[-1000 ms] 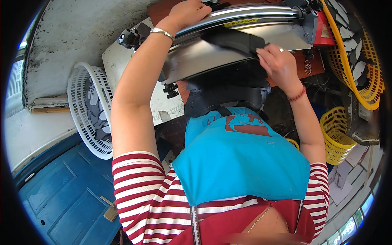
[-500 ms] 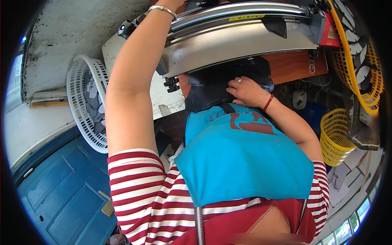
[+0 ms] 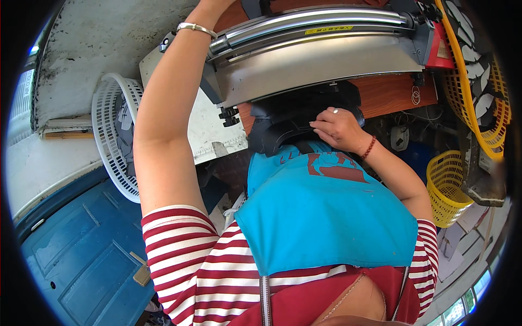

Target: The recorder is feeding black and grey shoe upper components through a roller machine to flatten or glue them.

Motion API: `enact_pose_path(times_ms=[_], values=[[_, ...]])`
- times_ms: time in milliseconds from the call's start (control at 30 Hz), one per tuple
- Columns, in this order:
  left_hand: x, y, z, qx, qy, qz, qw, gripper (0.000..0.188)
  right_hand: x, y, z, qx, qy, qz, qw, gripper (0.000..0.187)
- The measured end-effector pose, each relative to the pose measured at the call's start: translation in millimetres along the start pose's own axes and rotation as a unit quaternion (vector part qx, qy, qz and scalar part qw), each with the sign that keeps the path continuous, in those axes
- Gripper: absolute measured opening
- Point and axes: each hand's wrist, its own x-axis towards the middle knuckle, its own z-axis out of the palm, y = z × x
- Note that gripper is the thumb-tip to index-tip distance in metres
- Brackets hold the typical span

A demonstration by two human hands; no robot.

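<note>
My left arm reaches up past the left end of a roller machine (image 3: 315,60) with a metal roller and a sloping steel plate. Only the base of my left hand (image 3: 217,6) shows at the top edge; its fingers are out of the picture. Below the plate, black flat sheet pieces (image 3: 293,111) lie in a pile in front of my blue apron (image 3: 326,212). Over the right part of this pile is my right hand (image 3: 341,130), its fingers bent and drawn together toward the thumb. Whatever they may pinch is hidden against the black.
A white basket (image 3: 109,144) of dark cut pieces stands left. On the right, a yellow-orange basket (image 3: 462,81) holds more pieces, with a smaller yellow basket (image 3: 447,185) below. A brown wood-grain tabletop (image 3: 394,98) shows under the machine. A blue door (image 3: 87,244) is at lower left.
My left arm has swung left, and its hand has left the roller's near left end. My right hand has shifted right and down slightly, its spread fingers now drawn together.
</note>
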Motion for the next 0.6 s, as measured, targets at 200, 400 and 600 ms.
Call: enact_pose_path(times_ms=[200,400,600], values=[[-28.6,-11.2,19.7,0.205,-0.167,0.079,0.961,0.025,19.8,-26.2,-111.5,-0.188,0.129,0.010,0.974,0.036],[-26.7,-32.0,52.5,0.203,-0.281,-0.098,0.933,0.050,61.1,40.0,-81.1,-0.270,0.184,0.033,0.944,0.025],[-16.3,-22.2,42.1,0.147,-0.309,-0.126,0.931,0.035,44.5,5.5,-8.4,-0.064,-0.029,-0.068,0.995,0.028]])
